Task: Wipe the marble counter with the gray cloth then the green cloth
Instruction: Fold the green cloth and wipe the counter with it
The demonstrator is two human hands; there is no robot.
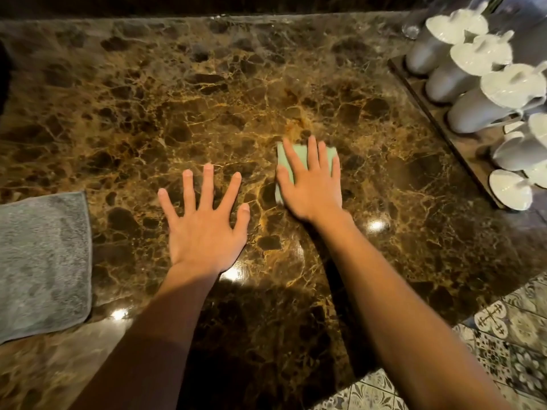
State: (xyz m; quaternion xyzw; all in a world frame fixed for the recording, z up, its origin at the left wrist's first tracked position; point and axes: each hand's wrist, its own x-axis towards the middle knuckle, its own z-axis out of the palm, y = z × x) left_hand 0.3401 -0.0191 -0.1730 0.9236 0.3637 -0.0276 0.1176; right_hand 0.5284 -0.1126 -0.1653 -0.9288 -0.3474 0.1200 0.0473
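A: How far along would you say the wiping is?

B: Into the second half, I'd judge. The gray cloth (41, 261) lies spread flat at the left edge of the table (207, 93), with no hand on it, so the gray pass looks done. The right hand (310, 184) is pressing the green cloth (288, 161) down on the marble, a little right of the middle.

A: Is that hand gripping the cloth?

B: No. It lies flat, palm down, fingers stretched out and close together, so it holds the cloth under the palm instead of pinching it. The left hand (204, 220) is also flat on the bare stone just beside it, fingers fanned wide, holding nothing; it seems to be there only for support.

A: What's left, then?

B: I can't tell how much of the surface the green cloth has covered. The stone shines all over, with bright spots of lamp light near the front, and I see no clear streaks or wet patches.

A: And the cloths themselves?

B: The green one is small, pale and folded into a neat pad, mostly hidden by the hand. The gray one is larger, fluffy like a towel. White cups (461, 63) stand on a wooden tray (429, 105) far right, well apart from the wiping.
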